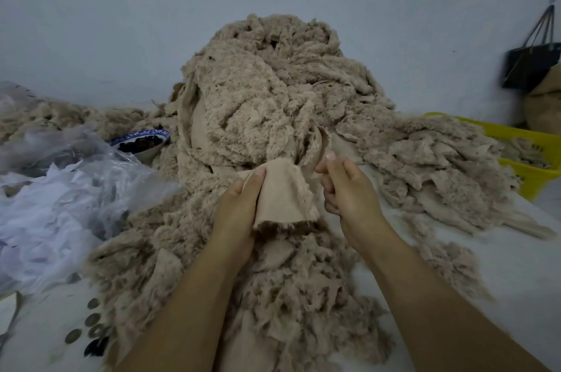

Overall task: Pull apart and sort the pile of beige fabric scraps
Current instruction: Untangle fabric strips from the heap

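Note:
A tall pile of beige fleecy fabric scraps (273,89) rises against the wall and spills toward me over the white table (510,274). My left hand (238,207) grips a smooth-backed beige scrap (283,194) by its left edge, thumb on top. My right hand (346,186) is curled, pinching a strip of fabric (318,144) that runs up into the pile. The two hands sit close together in front of the pile's base. More scraps (291,289) lie under my forearms.
Crumpled clear plastic and white gauzy material (54,198) lie at the left. A blue-rimmed bowl of dark items (142,141) sits behind it. A yellow basket (534,156) with scraps stands at the right. A black bag (531,62) hangs on the wall. Coins (88,326) lie at front left.

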Demonstrator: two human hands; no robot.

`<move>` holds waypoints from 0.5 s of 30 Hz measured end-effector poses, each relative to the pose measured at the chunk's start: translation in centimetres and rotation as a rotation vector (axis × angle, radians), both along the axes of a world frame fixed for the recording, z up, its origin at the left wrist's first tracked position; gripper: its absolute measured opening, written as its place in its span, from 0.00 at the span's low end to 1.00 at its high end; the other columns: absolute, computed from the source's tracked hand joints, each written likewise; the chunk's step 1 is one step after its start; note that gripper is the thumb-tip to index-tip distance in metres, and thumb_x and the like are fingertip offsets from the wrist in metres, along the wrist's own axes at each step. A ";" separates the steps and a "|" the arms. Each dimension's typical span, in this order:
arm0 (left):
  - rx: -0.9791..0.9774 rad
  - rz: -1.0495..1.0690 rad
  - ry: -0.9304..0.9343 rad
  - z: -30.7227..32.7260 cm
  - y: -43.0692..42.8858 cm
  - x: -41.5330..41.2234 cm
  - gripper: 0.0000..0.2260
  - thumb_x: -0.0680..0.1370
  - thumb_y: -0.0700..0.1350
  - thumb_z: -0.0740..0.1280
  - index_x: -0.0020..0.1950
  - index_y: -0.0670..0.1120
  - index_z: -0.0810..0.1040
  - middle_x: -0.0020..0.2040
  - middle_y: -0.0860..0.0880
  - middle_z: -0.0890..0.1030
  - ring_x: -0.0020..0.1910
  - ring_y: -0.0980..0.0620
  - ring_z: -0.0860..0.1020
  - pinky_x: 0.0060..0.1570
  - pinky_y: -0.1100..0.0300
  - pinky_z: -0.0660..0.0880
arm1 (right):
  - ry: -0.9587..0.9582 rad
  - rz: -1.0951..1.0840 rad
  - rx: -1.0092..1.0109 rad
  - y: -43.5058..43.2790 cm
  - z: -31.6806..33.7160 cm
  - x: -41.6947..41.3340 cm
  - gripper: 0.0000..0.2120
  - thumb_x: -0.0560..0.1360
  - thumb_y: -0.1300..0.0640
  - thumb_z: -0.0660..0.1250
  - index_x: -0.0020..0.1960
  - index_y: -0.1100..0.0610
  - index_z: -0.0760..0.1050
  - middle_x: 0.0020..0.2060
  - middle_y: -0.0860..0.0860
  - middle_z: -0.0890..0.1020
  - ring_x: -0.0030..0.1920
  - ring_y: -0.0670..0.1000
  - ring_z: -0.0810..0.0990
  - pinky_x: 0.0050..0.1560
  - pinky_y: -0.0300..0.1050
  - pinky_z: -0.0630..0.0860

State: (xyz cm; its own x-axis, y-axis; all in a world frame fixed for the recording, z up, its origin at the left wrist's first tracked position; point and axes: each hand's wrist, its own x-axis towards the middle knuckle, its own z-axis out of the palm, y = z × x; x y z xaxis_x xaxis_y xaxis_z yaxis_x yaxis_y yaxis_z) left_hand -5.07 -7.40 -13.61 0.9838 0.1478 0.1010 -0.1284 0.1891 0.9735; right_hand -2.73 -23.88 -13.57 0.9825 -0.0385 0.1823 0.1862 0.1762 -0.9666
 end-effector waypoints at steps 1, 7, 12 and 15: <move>0.004 0.013 0.006 0.0 0.0 0.0 0.10 0.80 0.54 0.67 0.43 0.60 0.87 0.48 0.53 0.87 0.47 0.54 0.85 0.45 0.58 0.79 | -0.013 0.039 -0.022 0.1 -0.2 -0.1 0.19 0.77 0.34 0.62 0.49 0.50 0.76 0.27 0.43 0.72 0.24 0.43 0.67 0.24 0.37 0.66; -0.045 -0.063 0.012 0.0 -0.8 -0.3 0.08 0.80 0.52 0.69 0.50 0.51 0.87 0.50 0.44 0.87 0.49 0.45 0.85 0.42 0.56 0.81 | 0.023 0.223 -0.412 1.8 -0.5 -1.3 0.10 0.78 0.40 0.66 0.53 0.45 0.75 0.44 0.48 0.83 0.35 0.43 0.81 0.32 0.39 0.76; -0.046 -0.149 0.025 1.6 -3.4 0.9 0.14 0.84 0.50 0.62 0.61 0.44 0.81 0.52 0.45 0.86 0.52 0.46 0.84 0.50 0.53 0.81 | 0.136 -0.112 -0.243 -0.9 2.1 1.1 0.16 0.80 0.48 0.65 0.62 0.56 0.73 0.51 0.57 0.81 0.42 0.52 0.80 0.35 0.45 0.74; 0.103 -0.229 0.029 2.8 -6.2 2.4 0.11 0.84 0.48 0.61 0.59 0.44 0.79 0.47 0.48 0.87 0.44 0.52 0.84 0.41 0.63 0.79 | 0.209 -0.260 0.132 -4.5 3.4 3.1 0.17 0.81 0.54 0.66 0.66 0.61 0.71 0.48 0.61 0.83 0.36 0.53 0.79 0.29 0.40 0.74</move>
State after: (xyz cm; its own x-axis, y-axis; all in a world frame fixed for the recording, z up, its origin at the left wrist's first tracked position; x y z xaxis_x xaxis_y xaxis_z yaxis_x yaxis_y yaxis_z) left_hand -2.69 -13.57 -10.80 0.9932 -0.0886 0.0754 -0.0655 0.1099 0.9918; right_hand 0.38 -28.42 -10.14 0.9524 -0.3016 -0.0449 0.0419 0.2753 -0.9605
